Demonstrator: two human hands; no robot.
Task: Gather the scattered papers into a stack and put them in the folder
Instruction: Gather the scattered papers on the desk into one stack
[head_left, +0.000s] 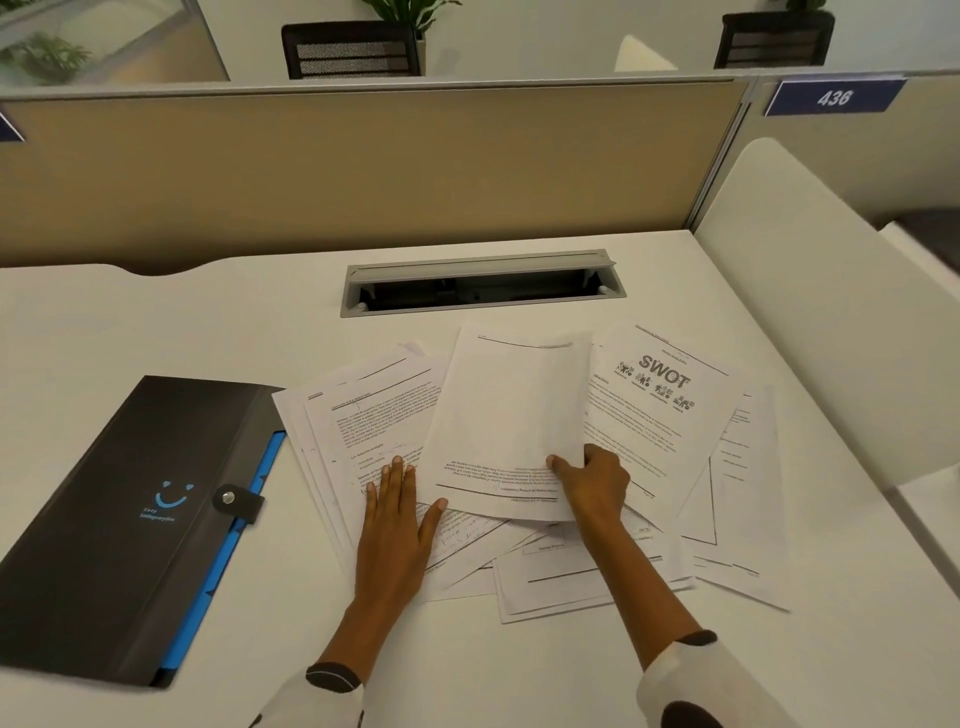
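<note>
A: Fingers (563, 464) of the right hand (597, 480) are pinching the near edge of one sheet (506, 415), thumb on top and the rest curling behind it, while the left hand (395, 512) is lying flat and spread, gripping nothing, pressing down the papers (597, 571) on the left of the pile.

B: And where is all this sitting?

A: The papers are fanning across the middle of a white desk (156, 322), overlapping at odd angles; one page headed SWOT (665, 395) is showing at the right. The folder (119, 519) is lying closed just left of the pile, its strap snapped shut, blue dividers peeking along its edge.

B: What could go wrong from here?

A: The pinched sheet is bowing upward. Held by one corner area, it could crease or slip out if it is pulled fast. Dragging it may also be carrying looser pages beneath, and the ones at the far right are lying closest to the desk edge, so they look likeliest to slide off.

B: Anything else?

A: The sheets are facing different ways, some upside down, so squaring them could be leaving corners sticking out. And the folder is still fastened; one hand will need freeing to open it, which risks the stack fanning apart again.
</note>
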